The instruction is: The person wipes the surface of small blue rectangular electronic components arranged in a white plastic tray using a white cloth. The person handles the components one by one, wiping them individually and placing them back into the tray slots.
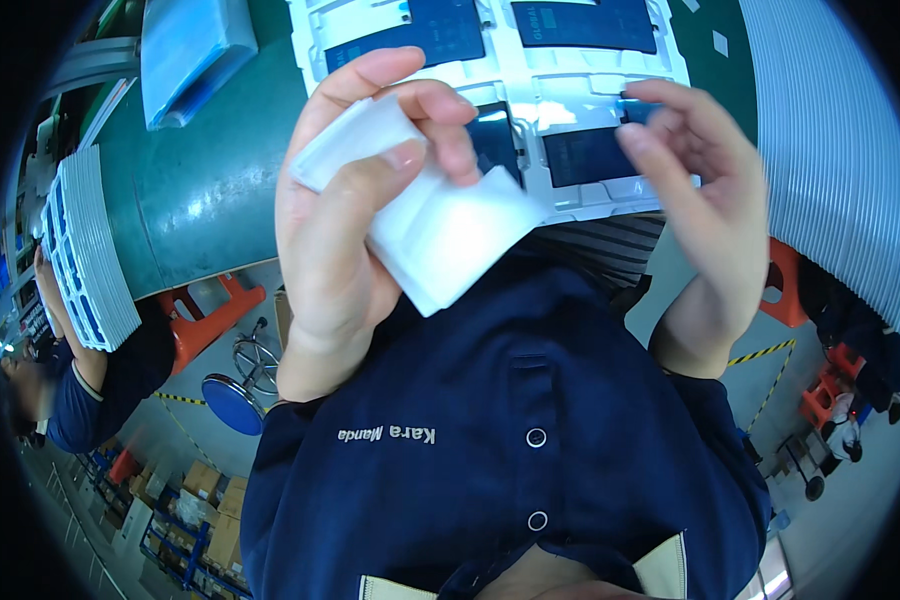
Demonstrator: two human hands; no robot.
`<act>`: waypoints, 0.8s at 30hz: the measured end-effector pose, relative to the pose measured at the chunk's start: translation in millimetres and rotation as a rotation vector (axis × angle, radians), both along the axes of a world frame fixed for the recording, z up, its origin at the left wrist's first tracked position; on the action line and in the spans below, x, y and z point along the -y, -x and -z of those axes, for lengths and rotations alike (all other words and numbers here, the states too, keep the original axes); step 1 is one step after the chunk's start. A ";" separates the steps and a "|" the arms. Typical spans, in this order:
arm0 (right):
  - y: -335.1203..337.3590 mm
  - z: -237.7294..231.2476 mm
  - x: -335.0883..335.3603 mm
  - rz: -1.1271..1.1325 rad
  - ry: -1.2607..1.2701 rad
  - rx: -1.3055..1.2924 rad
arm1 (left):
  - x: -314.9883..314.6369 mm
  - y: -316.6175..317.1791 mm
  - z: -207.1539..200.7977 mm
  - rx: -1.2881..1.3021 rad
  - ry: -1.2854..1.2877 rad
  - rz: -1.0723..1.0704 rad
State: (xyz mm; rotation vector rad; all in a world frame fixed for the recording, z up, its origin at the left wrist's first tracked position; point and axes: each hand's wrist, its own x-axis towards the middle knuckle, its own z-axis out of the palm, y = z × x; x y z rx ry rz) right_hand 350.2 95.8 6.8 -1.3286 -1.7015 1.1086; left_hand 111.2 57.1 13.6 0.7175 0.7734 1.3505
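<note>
By white tray (pixel 580 75), left hand (pixel 335 215) holding folded white cloth (pixel 455 235), pale-lettered shirt (pixel 490 400).

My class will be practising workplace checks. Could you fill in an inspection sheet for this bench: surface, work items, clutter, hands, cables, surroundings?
Surface: green tabletop, with a white moulded tray at its near edge.
Work items: dark flat rectangular pieces in the tray; white folded sheet, cloth or paper unclear.
Clutter: bluish plastic package at left; white ribbed stack at right.
Hands: left hand grips the folded sheet; right hand has thumb and forefinger apart over the tray, contact unclear.
Cables: nothing seen.
Surroundings: co-worker at left beside a tray stack; orange stool; blue round stool.
</note>
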 end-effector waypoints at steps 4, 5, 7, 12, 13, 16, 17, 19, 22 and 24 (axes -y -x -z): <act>18.3 3.5 4.2 0.010 -0.411 0.723 | 4.3 12.8 0.8 0.042 -0.047 -0.048; 15.7 2.3 7.3 0.032 -0.396 0.784 | 6.4 19.5 3.7 0.061 -0.074 -0.052; 10.0 0.7 11.6 0.041 -0.367 0.831 | 8.9 30.9 6.7 0.059 -0.094 -0.069; 16.6 -11.8 -4.8 0.018 -0.352 0.723 | 6.8 38.0 9.5 0.038 -0.030 -0.104; 25.9 -16.5 -6.7 -0.002 -0.293 0.553 | 5.6 36.0 6.8 0.028 -0.011 -0.115; 64.3 -26.5 0.8 -0.179 0.190 -0.277 | 2.3 27.0 9.4 0.008 -0.013 -0.192; 75.5 -23.9 0.9 -0.240 0.272 -0.395 | 1.6 28.9 15.8 -0.008 -0.056 -0.181; 94.9 -15.2 0.5 -0.261 0.362 -0.485 | 0.9 29.0 18.1 0.023 -0.059 -0.225; 100.5 -1.4 -16.8 -0.344 0.321 -0.355 | -2.9 31.9 14.0 0.067 -0.028 -0.312; 116.6 -3.4 -22.6 -0.266 0.400 -0.471 | -6.0 37.9 14.2 0.065 -0.031 -0.361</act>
